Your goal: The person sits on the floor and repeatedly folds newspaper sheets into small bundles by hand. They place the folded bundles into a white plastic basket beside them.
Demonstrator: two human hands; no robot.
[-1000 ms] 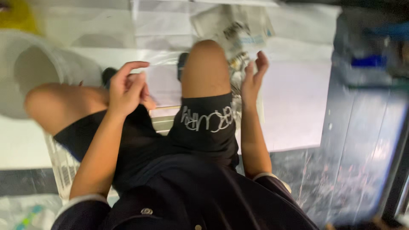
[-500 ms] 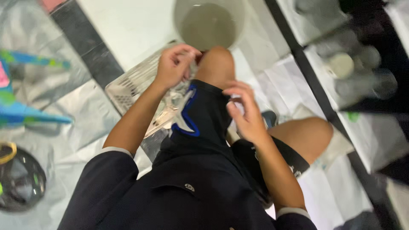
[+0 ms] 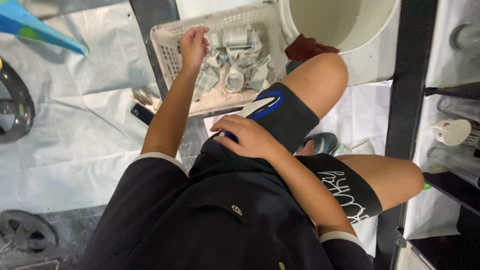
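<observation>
My left hand [image 3: 192,47] reaches out over a white plastic basket [image 3: 165,42] that holds several crumpled silver and white wrappers and small containers [image 3: 235,70]. Its fingers are bunched together and point down just above the basket's left part; whether they pinch anything is hidden. My right hand [image 3: 250,137] rests on my thigh, on the black shorts with a blue and white stripe [image 3: 270,102]. It holds nothing and its fingers lie loosely spread. My bare knee [image 3: 325,75] rises beside the basket.
A large white bucket [image 3: 370,55] stands behind the knee with a dark red cloth [image 3: 307,47] at its base. Clear plastic sheeting [image 3: 75,145] covers the floor at left, near a blue-green object [image 3: 40,30] and a black ring [image 3: 15,107]. A dark shelf with white cups [image 3: 452,132] lines the right.
The view has swung round. My left hand moved away from the knee and out over the basket. My right hand came down onto the thigh.
</observation>
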